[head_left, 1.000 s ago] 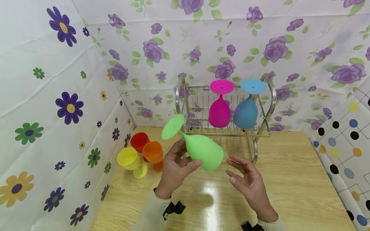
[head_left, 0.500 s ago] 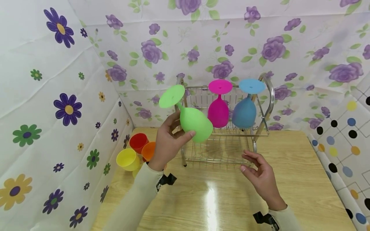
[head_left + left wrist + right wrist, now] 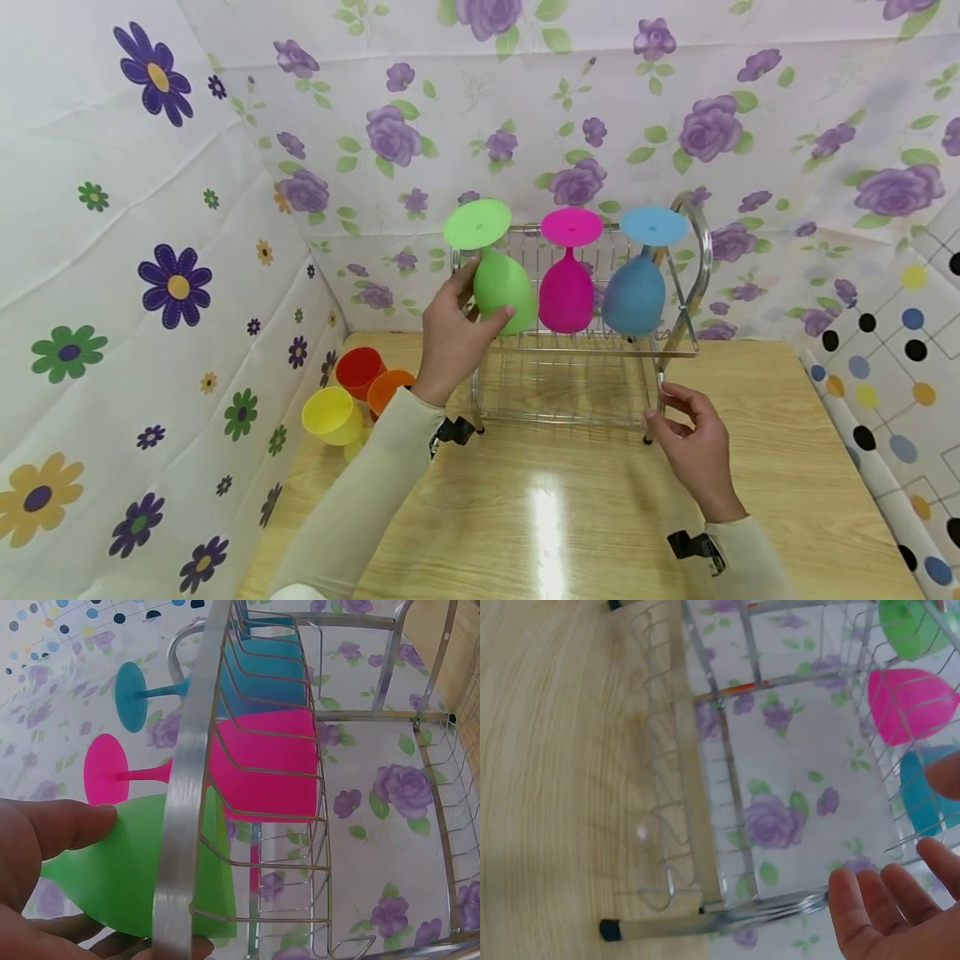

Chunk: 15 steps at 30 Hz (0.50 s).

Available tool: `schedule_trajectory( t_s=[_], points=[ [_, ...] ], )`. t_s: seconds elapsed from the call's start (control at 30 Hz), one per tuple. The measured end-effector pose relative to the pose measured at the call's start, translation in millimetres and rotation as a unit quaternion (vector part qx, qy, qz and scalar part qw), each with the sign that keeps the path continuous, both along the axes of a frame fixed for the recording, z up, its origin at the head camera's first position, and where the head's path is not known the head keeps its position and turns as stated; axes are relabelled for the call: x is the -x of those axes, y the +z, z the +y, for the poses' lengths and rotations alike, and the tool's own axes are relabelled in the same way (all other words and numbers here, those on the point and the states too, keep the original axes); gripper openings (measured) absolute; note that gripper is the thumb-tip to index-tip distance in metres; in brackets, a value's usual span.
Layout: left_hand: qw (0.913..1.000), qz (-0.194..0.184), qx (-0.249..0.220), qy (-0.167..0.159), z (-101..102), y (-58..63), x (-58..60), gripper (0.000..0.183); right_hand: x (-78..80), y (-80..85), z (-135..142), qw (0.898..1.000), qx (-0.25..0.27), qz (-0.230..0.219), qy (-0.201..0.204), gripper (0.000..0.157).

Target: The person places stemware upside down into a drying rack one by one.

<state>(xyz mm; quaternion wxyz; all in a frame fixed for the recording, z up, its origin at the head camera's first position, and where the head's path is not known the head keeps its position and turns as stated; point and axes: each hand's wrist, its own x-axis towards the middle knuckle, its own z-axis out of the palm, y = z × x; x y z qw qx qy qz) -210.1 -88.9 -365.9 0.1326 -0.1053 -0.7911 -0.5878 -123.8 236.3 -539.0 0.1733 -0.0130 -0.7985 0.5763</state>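
"Where's the green cup (image 3: 512, 293)?"

"In my left hand (image 3: 456, 340), upside down, foot (image 3: 477, 223) uppermost and leaning a little left, at the left end of the upper shelf of the wire rack (image 3: 189, 772). The pink cup (image 3: 567, 296) is just beside it, the blue cup (image 3: 634, 297) beyond. I can't tell whether the green rim rests on the wires."

"How will it handle?"

"From its matt look, I'd judge it light, smooth plastic: unlikely to shatter, perhaps slightly slippery, with a wall that might give if I squeezed hard."

"Where do you take hold?"

"On the bowl, thumb in front, fingers behind. I think that's the best place; pinched by the thin stem (image 3: 488, 249), it could swing. A gentle grip should do."

"And your right hand (image 3: 696, 454)?"

"It has no cup. My thumb and fingers are apart, close by the rack's right side; I can't tell whether they touch it."
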Motion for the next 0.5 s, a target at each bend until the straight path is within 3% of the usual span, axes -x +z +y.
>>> schedule_trajectory(
  t_s=[0.27, 0.5],
  points=[
    [0.9978, -0.004, 0.056, 0.035, 11.2, 4.7, 10.5, 0.080, 17.9, -23.3, 5.8, 0.996, -0.044, -0.021, -0.070, 0.046],
    [0.9862, -0.028, 0.145, 0.074, 21.4, 3.7, 18.0, 0.080, 29.6, -46.1, 11.0, 0.992, -0.065, -0.022, -0.108, 0.044]
  ],
)
